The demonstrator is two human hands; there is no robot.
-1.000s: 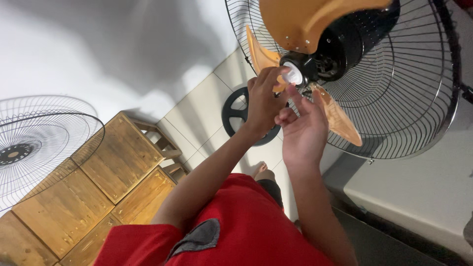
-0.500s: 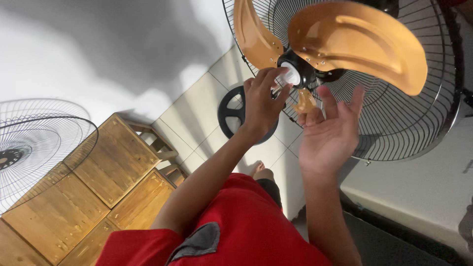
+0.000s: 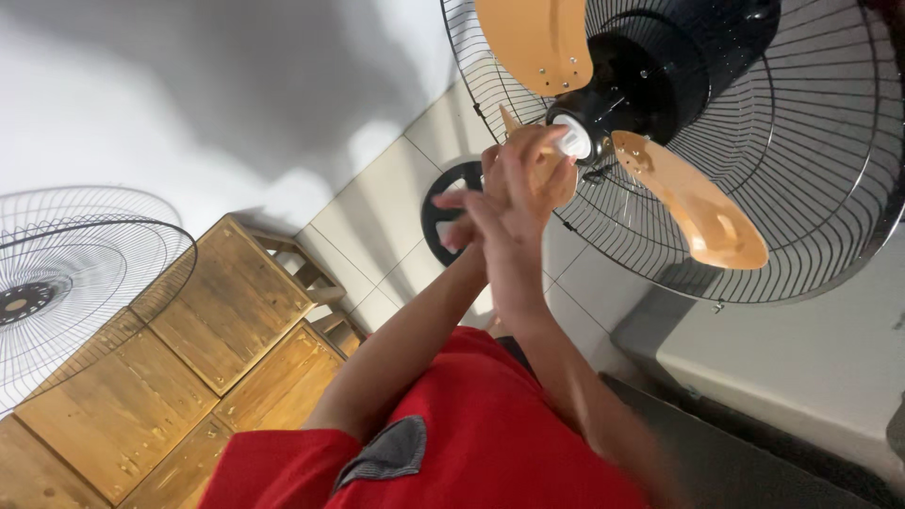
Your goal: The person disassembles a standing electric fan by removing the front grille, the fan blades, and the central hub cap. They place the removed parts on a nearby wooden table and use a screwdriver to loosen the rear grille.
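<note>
Now | both hands [image 3: 509, 203] overlap at white cap [image 3: 572, 141] | grip unclear | orange blades [image 3: 693, 203], wire guard [image 3: 811, 226] around

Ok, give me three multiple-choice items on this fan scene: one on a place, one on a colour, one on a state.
1. Where does the detached wire guard lie?
A. on the wooden crates
B. on the fan motor
C. in the person's lap

2. What colour are the fan blades?
A. blue
B. orange
C. white

3. How is the fan's front?
A. covered by a guard
B. wrapped in cloth
C. open, blades bare

Answers:
1 A, the detached wire guard rests on the wooden crates at left.
2 B, the fan blades are orange.
3 C, both hands reach the white hub cap unhindered, only the rear guard behind.
</note>
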